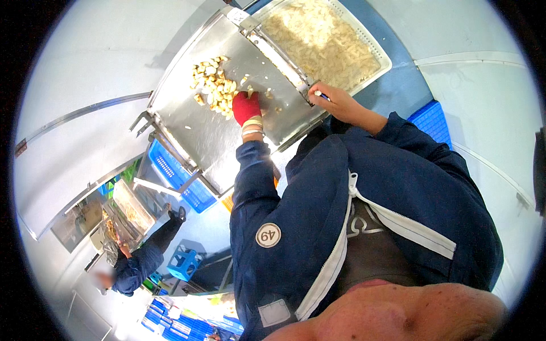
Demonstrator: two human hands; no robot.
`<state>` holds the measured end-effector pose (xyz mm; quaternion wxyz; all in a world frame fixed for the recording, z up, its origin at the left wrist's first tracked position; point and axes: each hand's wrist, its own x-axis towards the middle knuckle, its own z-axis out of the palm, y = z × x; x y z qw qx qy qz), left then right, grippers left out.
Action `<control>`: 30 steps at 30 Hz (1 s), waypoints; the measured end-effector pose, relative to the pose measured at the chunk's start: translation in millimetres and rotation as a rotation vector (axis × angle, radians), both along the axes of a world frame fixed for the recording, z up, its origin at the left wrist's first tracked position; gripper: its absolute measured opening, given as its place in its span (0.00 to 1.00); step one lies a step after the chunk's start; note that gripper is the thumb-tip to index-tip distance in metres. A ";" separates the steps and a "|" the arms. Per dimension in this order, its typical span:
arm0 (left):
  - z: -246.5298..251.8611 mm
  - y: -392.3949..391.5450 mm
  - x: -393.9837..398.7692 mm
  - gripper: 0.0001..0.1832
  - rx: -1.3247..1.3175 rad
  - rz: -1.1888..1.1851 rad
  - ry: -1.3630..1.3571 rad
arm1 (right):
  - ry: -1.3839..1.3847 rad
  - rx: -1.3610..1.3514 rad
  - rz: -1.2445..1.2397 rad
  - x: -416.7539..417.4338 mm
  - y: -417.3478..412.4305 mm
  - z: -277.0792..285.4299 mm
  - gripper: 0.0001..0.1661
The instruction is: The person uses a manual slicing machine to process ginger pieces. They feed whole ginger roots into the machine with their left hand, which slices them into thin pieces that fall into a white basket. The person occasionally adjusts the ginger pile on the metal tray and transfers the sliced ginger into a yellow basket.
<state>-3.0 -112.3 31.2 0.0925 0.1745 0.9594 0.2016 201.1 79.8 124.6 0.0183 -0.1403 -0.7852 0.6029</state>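
Observation:
A red glove covers my left hand [247,107], with a pale band at the wrist. Its fingertips touch the right edge of a pile of pale, brown-edged food pieces [219,90] on a stainless steel work surface [183,123]; whether they grip a piece cannot be told. My bare right hand [330,101] is closed around a slim white and dark-blue handle [322,95], beside the near end of a metal rail [279,59]. The rest of that tool is hidden. Small pale bits lie scattered between the pile and the rail.
Beyond the rail stands a white perforated tray [386,64] of thin pale slices. A blue plastic basket [200,198] is below the surface's left side, another blue crate [433,123] at right. Far left, a co-worker [140,264] stands at another worktable, near a blue crate [184,262].

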 end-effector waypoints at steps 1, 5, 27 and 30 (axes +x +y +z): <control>5.6 7.9 2.6 0.16 0.098 0.043 -0.035 | 0.002 -0.010 0.009 -0.2 1.6 -0.7 0.16; 0.3 65.5 6.2 0.18 0.588 0.262 -0.554 | -0.034 -0.011 0.089 -3.3 8.8 -10.5 0.15; -58.3 119.4 -6.5 0.10 0.477 0.197 -0.388 | -0.133 -0.068 0.149 -17.3 17.0 4.0 0.21; -33.9 125.3 -2.7 0.11 0.510 0.209 -0.467 | -0.154 -0.025 0.174 -6.2 17.1 -29.1 0.20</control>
